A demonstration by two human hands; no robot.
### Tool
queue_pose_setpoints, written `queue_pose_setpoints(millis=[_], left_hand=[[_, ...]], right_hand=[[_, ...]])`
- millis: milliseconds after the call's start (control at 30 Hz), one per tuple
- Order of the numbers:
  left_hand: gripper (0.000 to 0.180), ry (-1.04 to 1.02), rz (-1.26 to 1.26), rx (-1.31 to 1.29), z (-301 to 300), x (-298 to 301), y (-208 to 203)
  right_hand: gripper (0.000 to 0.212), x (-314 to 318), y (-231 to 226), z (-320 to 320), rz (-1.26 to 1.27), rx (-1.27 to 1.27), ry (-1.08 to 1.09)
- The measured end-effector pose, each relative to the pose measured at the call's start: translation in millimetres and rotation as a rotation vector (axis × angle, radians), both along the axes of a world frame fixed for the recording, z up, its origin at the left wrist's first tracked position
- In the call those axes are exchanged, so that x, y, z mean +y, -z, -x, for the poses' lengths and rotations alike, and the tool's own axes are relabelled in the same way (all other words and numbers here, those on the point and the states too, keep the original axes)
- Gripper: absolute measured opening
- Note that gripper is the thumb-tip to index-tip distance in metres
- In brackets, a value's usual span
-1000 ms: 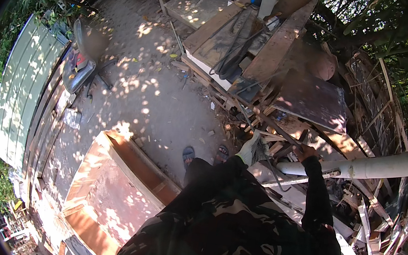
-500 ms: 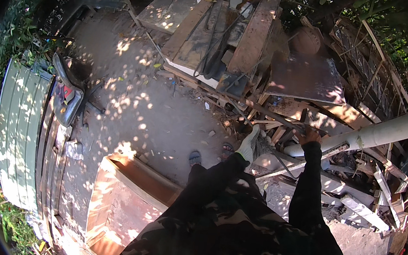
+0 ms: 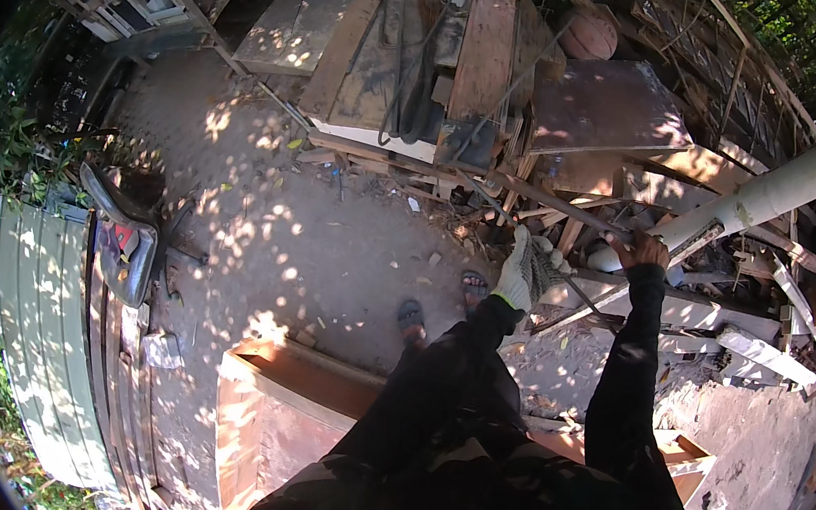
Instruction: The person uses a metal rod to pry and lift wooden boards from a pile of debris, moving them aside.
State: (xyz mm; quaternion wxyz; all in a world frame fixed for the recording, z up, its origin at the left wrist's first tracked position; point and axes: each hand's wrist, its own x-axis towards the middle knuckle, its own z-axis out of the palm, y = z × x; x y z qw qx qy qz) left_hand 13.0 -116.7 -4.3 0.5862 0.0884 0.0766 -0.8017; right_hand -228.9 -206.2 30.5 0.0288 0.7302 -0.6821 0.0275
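Note:
My left hand [image 3: 527, 269], in a whitish knitted glove, is closed around a thin dark rod [image 3: 588, 301]. The rod's lower end sticks out to the right, below the glove. Bare and closed, my right hand [image 3: 640, 252] grips the near end of a long dark brown stick [image 3: 564, 207]. This stick slants up and left over the scrap wood; what its far end is or touches is too small to make out. My hands are apart, the right one close to a thick pale pipe [image 3: 771, 206].
Broken boards [image 3: 764, 356] and slats pile up on the right. Ahead stands a stack of planks [image 3: 483, 62] beside a brown panel [image 3: 605, 111]. An open wooden box [image 3: 296, 398] lies at my lower left. A motorbike-type seat [image 3: 127, 248] and green corrugated sheet [image 3: 44, 314] are farther left.
My view has shifted, so the wood stack appears farther left and my hands appear higher. Both hands keep their grips. More of the gloved hand and of the box behind my right arm shows.

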Motion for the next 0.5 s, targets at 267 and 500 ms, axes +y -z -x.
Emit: queue_pose_setpoints(millis=[267,500], left_hand=[[0.052,0.112,0.016,-0.021,-39,27,9],[0.050,0.075,-0.061,0.019,-33,33,5]], right_hand=[[0.068,75,-2,-36,0.040,0.047,0.206],[0.066,64,-5,-30,-0.013,0.055,0.131]])
